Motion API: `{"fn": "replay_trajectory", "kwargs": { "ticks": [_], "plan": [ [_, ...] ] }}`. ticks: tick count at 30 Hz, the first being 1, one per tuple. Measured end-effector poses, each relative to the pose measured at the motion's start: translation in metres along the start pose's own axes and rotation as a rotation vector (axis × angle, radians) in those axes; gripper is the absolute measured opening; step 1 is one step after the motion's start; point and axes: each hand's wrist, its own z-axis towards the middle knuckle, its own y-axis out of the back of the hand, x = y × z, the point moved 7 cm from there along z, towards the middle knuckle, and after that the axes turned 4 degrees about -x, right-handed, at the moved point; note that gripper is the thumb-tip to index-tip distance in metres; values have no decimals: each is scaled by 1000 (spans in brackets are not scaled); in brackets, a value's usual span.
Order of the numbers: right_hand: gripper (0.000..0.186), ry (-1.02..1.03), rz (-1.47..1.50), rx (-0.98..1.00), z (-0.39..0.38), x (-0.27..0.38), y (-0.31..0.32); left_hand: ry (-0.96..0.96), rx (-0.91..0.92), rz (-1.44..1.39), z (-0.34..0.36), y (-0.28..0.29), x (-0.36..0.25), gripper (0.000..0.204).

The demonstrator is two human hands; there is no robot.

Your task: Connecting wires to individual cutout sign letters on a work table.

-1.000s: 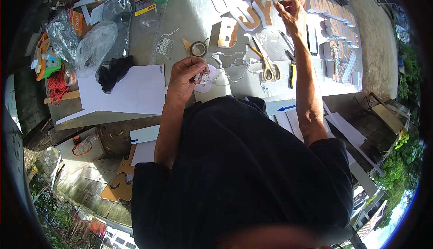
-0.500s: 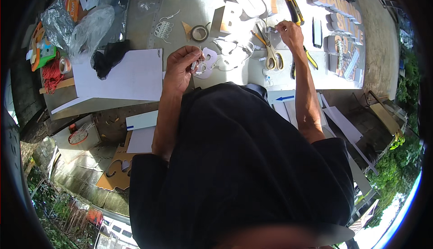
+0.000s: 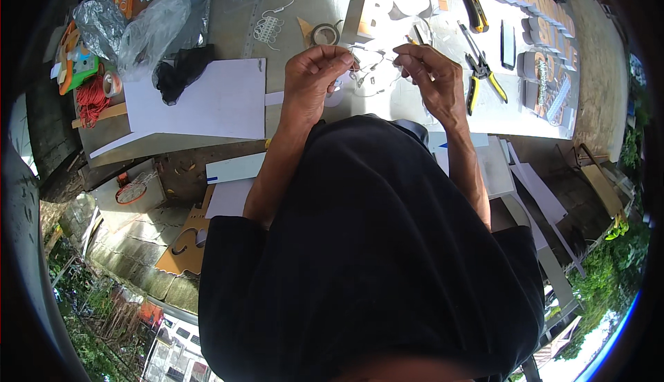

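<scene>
My left hand pinches thin white wires with small white pieces along them. My right hand, a short way to its right, has thumb and finger closed on the same thin wire. Behind them lie a roll of dark tape and a box-shaped letter. Scissors lie partly hidden behind my right hand. Yellow-black pliers and a utility knife lie to its right.
On the metal table are plastic bags, a white sheet, red cord, a phone and rows of cut letters at right. Boards lie below the table's edge.
My right hand has come down and left from the far back of the table to near my left hand. My left hand is slightly higher in the picture.
</scene>
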Motion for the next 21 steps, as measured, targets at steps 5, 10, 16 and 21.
{"fn": "replay_trajectory", "kwargs": {
  "ticks": [5, 10, 16, 21],
  "plan": [
    [15, 233, -4, -52, -21, 46, -10, -33, 5, -40, -1, -4, -3, 10],
    [18, 232, -43, -64, -14, 45, -12, -44, 52, -30, -4, -5, 0, 9],
    [20, 458, -138, 30, -4, 51, -20, -59, 215, -27, -5, -11, 3, 11],
    [18, 533, -145, 104, -6, 49, -25, -27, 259, -17, -7, -16, 5, 10]
  ]
}}
